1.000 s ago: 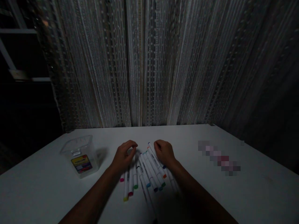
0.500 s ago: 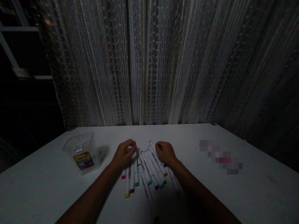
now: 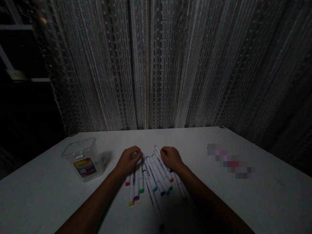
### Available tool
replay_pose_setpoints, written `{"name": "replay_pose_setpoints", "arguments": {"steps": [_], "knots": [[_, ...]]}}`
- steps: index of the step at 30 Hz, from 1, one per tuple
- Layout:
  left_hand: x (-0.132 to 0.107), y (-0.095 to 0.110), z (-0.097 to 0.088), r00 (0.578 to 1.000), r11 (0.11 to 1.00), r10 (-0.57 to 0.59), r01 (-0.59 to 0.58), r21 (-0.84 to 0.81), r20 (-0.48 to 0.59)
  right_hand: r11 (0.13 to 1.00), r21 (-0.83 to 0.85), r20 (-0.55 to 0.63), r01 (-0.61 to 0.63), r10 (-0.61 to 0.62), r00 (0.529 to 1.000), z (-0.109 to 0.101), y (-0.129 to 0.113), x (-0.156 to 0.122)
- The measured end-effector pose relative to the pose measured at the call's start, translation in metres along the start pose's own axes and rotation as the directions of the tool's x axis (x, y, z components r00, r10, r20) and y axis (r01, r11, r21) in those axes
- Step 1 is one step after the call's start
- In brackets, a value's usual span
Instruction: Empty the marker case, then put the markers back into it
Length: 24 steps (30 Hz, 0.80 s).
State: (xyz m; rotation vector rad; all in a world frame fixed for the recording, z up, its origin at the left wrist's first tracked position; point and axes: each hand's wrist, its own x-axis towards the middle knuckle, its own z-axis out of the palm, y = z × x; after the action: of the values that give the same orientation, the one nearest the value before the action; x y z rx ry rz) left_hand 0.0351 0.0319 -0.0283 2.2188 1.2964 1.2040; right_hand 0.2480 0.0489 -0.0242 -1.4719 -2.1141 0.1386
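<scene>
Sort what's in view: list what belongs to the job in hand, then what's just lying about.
In the job:
White markers with coloured ends, between and beside the left hand and right hand
Clear labelled tub, probably, though it stands apart from both hands

Apparently not part of it:
Pixelated item on the right, too obscured to identify
Curtain behind the table

Head-worn view, looking forward and down from behind both hands (image 3: 127, 160) (image 3: 172, 159), near the table (image 3: 195, 139); facing a curtain (image 3: 156, 65)

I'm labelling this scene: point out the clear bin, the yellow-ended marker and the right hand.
Clear bin (image 3: 85, 167), head view: labelled front wall.
Yellow-ended marker (image 3: 131, 191), head view: white barrel.
Right hand (image 3: 172, 159), head view: back of the hand.
</scene>
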Motion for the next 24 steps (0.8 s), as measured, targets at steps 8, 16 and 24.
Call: {"name": "replay_pose_setpoints", "arguments": {"steps": [8,16,24], "knots": [[-0.01,-0.01,0.002,0.933,0.977,-0.072,-0.006,0.215,0.352,0.995,-0.099,0.099,0.028,-0.019,0.995,0.002,-0.001,-0.003],[-0.008,-0.015,0.004,0.933,0.994,-0.078,0.047,0.097,0.351,0.992,-0.127,0.138,0.024,-0.007,0.99,0.006,0.003,-0.003],[-0.005,-0.028,0.001,0.974,0.981,-0.054,0.01,0.194,0.22,0.989,-0.145,0.126,0.016,0.003,0.992,0.004,0.004,-0.003]]}}
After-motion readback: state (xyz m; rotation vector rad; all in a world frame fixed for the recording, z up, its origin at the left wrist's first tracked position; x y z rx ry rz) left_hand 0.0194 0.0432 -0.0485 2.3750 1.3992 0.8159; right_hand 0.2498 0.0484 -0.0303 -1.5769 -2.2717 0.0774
